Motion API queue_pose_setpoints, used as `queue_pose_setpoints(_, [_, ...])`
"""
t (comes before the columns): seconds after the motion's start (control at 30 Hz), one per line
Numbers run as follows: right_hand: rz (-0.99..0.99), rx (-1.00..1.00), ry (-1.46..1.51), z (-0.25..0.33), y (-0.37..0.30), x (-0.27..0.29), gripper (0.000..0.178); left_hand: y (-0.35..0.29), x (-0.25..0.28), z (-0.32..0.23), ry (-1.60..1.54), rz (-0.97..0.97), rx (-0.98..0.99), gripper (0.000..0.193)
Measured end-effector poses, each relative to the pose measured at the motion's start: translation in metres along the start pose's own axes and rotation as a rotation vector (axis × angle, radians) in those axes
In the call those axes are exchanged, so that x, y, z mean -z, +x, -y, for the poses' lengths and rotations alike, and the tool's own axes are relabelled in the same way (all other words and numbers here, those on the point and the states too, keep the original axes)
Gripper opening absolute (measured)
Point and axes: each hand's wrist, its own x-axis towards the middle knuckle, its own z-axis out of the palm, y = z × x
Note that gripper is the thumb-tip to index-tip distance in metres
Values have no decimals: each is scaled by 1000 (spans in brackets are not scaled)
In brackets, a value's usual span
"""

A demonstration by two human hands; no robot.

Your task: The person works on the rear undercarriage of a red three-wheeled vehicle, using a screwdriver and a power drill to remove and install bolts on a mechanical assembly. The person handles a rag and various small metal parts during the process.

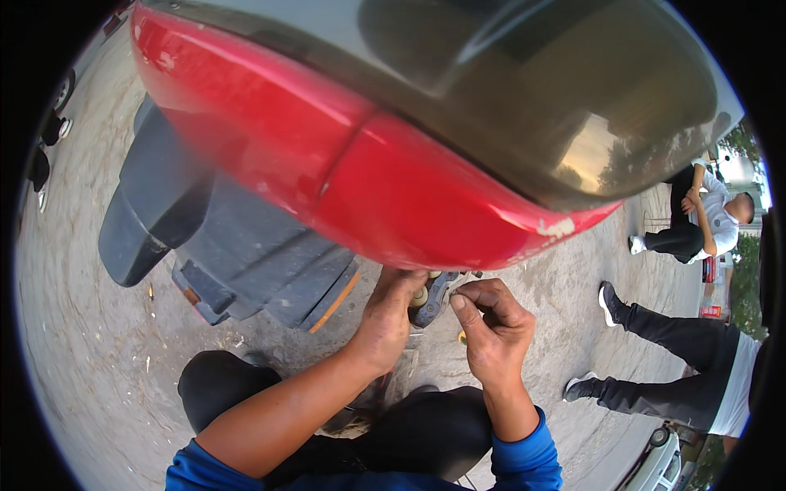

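Note:
My left hand (388, 315) reaches up beneath the lower edge of a red body panel (393, 188). Its fingers are mostly hidden behind the panel and beside a dark metal bracket (431, 304) with pale round rollers (419, 296). Just right of the bracket, my right hand (497, 323) is closed in a pinch, thumb against forefinger. Whatever sits between those fingertips is too small to make out. A glossy dark cover (540, 90) rests above the red panel, which has chipped paint near its right end.
Grey plastic bodywork (254, 237) with orange reflectors (334, 301) stands at the left. My knees are bent close below the hands. At the right, one person stands in dark trousers (671, 327) and another sits farther off (712, 217). A white vehicle (661, 462) is at lower right.

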Motion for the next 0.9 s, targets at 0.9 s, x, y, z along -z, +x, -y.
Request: queue_pose_setpoints(0.9, [93, 233, -357, 11, 4, 1, 8, -2, 3, 5, 33, -24, -25, 42])
